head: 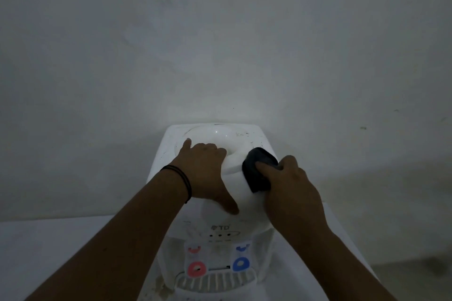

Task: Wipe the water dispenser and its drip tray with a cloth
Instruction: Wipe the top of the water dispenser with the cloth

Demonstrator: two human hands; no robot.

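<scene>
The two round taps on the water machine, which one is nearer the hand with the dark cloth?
The blue tap, on the right. It sits below the right hand holding the cloth; the red tap sits on the left hand's side.

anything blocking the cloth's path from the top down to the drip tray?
Nothing visible. The right hand presses the dark cloth on the dispenser top; the front face down to the drip tray is bare. The left hand rests beside it.

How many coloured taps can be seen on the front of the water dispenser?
2. The red tap is on the left of the front panel, the blue tap on the right, both above the drip tray. No others show.
</scene>
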